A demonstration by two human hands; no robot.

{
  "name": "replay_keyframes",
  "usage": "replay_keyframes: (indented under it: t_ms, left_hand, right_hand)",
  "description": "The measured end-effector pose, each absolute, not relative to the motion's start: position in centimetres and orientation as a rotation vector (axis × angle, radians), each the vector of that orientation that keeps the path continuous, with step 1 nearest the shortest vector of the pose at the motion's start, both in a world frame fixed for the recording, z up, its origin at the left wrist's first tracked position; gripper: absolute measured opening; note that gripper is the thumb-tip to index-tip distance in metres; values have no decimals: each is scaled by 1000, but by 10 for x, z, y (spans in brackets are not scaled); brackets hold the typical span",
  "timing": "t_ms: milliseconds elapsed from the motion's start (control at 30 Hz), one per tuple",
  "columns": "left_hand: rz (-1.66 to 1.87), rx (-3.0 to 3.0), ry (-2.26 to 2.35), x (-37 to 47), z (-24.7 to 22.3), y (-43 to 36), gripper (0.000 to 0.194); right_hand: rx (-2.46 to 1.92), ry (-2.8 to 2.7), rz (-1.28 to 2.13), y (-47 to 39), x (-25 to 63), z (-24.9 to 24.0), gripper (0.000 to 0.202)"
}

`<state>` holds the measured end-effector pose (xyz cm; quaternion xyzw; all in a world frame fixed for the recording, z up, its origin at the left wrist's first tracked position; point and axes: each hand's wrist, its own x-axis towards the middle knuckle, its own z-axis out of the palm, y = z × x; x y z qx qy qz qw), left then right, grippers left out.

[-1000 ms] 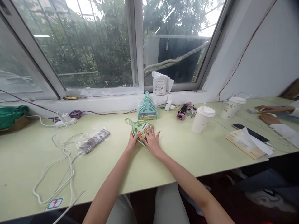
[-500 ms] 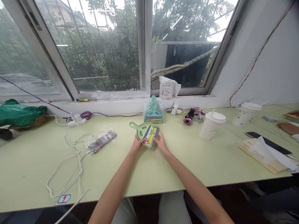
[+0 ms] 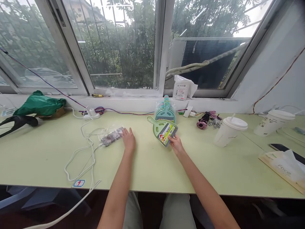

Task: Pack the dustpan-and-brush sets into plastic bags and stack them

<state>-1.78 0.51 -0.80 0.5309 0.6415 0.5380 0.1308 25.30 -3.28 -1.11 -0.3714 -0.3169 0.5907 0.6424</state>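
Observation:
A green dustpan and brush set (image 3: 162, 129) with a yellow and white label is gripped at its lower right corner by my right hand (image 3: 175, 143). My left hand (image 3: 129, 139) touches the right end of a dark phone-like item in clear plastic wrap (image 3: 111, 136); its fingers are stretched out and slightly apart. Behind the green set, against the wall below the window, stands a row of blue-green dustpan sets (image 3: 166, 111) in clear plastic.
White cables (image 3: 91, 152) and a power strip (image 3: 91, 116) lie at left, near a green bag (image 3: 40, 103). Rightward are a pink-black bundle (image 3: 203, 121), two lidded cups (image 3: 230, 130), a tissue pack (image 3: 283, 167) and a phone (image 3: 280, 147). A white package (image 3: 182, 89) sits on the sill.
My left hand has let go of the green dustpan set and moved left to the wrapped item. My right hand still holds the set. The view has shifted left.

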Motion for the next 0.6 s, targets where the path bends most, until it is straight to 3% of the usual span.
replay_keyframes:
  t_ms: [133,267,367,600]
  left_hand:
    - [1334,1854,1801,-18,-18,9,33]
    - [953,2360,1496,0,-6,0,54]
    - [749,2477,1527,4,6,-8,61]
    - [604,2368,2084,0,13,-8,28]
  right_hand:
    - [-849,-706,1338,-33,255,-9,40]
    - [-851,-665,1320,-33,258,-10,38]
    - [-862,-638,1304,-31,262,-12,35]
    - [-966,-644,1303,-29,267,-12,27]
